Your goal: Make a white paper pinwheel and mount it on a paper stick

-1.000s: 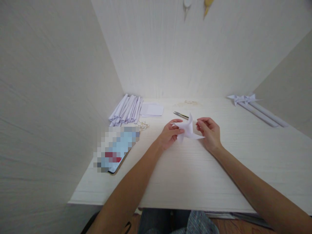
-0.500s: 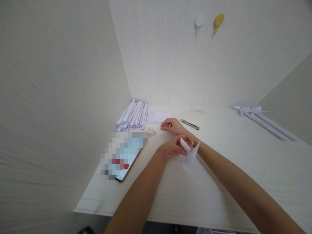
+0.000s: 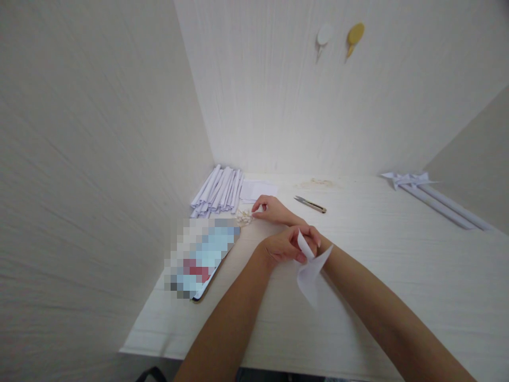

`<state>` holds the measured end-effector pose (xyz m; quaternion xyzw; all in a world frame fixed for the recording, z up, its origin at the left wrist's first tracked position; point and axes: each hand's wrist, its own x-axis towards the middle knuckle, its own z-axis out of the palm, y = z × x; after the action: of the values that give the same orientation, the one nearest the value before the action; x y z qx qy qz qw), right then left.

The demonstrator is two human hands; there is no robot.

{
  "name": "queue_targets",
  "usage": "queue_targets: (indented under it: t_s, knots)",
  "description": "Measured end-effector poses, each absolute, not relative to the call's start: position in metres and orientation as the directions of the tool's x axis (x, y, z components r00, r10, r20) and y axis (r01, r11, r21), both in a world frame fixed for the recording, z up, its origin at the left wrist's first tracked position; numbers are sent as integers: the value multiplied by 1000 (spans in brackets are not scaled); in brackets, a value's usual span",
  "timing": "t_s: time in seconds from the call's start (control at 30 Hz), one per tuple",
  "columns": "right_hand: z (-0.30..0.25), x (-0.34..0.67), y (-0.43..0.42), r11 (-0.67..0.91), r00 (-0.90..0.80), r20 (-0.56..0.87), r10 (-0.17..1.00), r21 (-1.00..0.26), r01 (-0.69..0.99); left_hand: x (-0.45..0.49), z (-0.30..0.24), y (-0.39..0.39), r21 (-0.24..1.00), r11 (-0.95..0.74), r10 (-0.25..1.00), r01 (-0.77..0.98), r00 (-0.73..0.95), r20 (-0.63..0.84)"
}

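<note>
My left hand point(image 3: 287, 244) is closed on a folded white paper shape point(image 3: 310, 269), pinching its upper corner so that it hangs just above the white desk point(image 3: 397, 276). My right hand point(image 3: 271, 208) reaches across under my left wrist to a small heap of pale little pieces point(image 3: 244, 216). Its fingertips are pinched together at the heap's edge. Whether anything sits between them is too small to tell.
A bundle of rolled white paper sticks point(image 3: 218, 190) and a stack of square sheets point(image 3: 259, 189) lie at the back left. Small snips point(image 3: 310, 204) lie behind my hands. A phone point(image 3: 201, 255) lies left. Finished paper pinwheels on sticks point(image 3: 431, 199) rest far right. Two hooks point(image 3: 339, 35) hang on the wall.
My right hand let go of the paper shape and crossed left to the small heap. My left hand drew the shape nearer to me. The view tilted up.
</note>
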<state>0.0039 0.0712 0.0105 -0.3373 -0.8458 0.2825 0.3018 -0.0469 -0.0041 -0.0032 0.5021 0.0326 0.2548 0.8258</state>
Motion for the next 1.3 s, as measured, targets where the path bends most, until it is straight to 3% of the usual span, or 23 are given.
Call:
queue_targets:
  t_s: [0.47,0.67,0.77,0.93,1.07,1.2,1.3]
  knots:
    - [1,3,72,567,-540,324,777,-733,377,-47,-4,-4,857,369,433,-359,883,183]
    - [-1,3,74,303,-390,214,895,-935,182,-47,-3,-5,846,388,452,-365,876,170]
    - [-1,10,74,186,-275,168,947,-982,41,-47,-2,-6,834,396,526,-384,839,136]
    - [6,46,64,76,-223,81,971,-997,-34,-44,3,-6,768,403,742,-498,669,45]
    - [11,87,48,83,-146,100,984,-989,-120,-40,5,-3,700,332,897,-633,441,-26]
    - [16,123,28,84,20,83,996,-994,-75,-36,5,3,677,222,969,-702,236,-72]
    - [20,142,12,155,146,154,977,-988,3,-34,6,6,683,129,991,-719,76,-107]
